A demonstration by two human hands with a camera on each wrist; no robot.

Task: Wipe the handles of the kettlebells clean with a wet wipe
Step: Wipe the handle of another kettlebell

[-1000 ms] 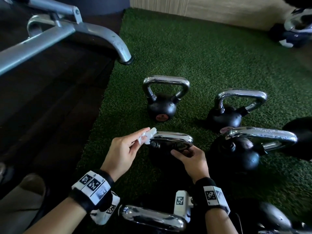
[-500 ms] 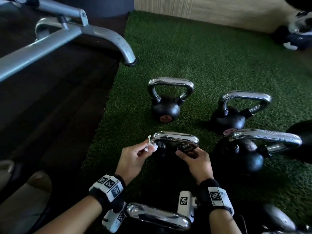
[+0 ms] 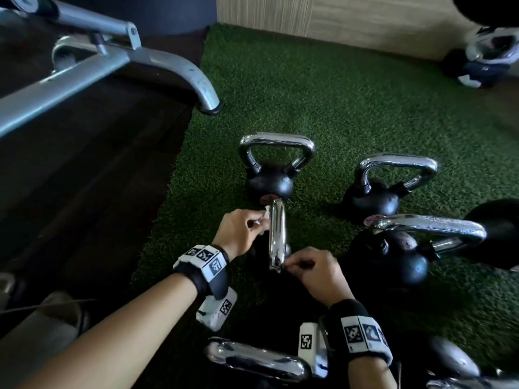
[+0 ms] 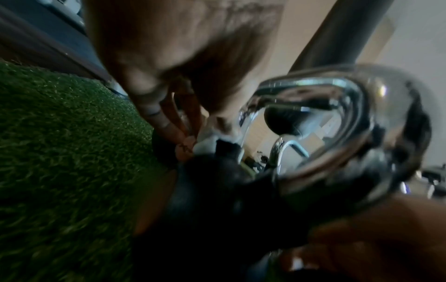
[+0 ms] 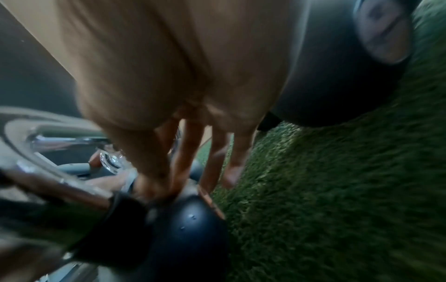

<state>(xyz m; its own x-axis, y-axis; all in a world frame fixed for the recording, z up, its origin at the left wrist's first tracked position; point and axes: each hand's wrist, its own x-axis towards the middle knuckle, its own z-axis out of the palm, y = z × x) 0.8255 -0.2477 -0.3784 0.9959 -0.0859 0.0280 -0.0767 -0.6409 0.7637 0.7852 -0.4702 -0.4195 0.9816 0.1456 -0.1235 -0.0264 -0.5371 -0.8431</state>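
A small black kettlebell with a chrome handle (image 3: 277, 234) stands on the green turf between my hands, its handle running away from me. My left hand (image 3: 254, 221) pinches a crumpled white wet wipe (image 3: 263, 217) against the handle's far left side. In the left wrist view the wipe (image 4: 207, 139) sits low against the chrome handle (image 4: 337, 91). My right hand (image 3: 292, 266) grips the handle's near end. The right wrist view shows my right hand's thumb and forefinger (image 5: 166, 183) closed at the handle's foot, just above the black ball (image 5: 188, 229).
Three more kettlebells stand on the turf: one straight ahead (image 3: 269, 181), two to the right (image 3: 376, 197) (image 3: 401, 256). Another chrome handle (image 3: 255, 357) lies below my wrists. A grey bench frame (image 3: 174, 68) crosses the dark floor on the left. A wall closes the back.
The kettlebell has turned about a quarter turn, so its handle now points away from me instead of lying crosswise. The left hand with the wipe moved to the handle's far left side.
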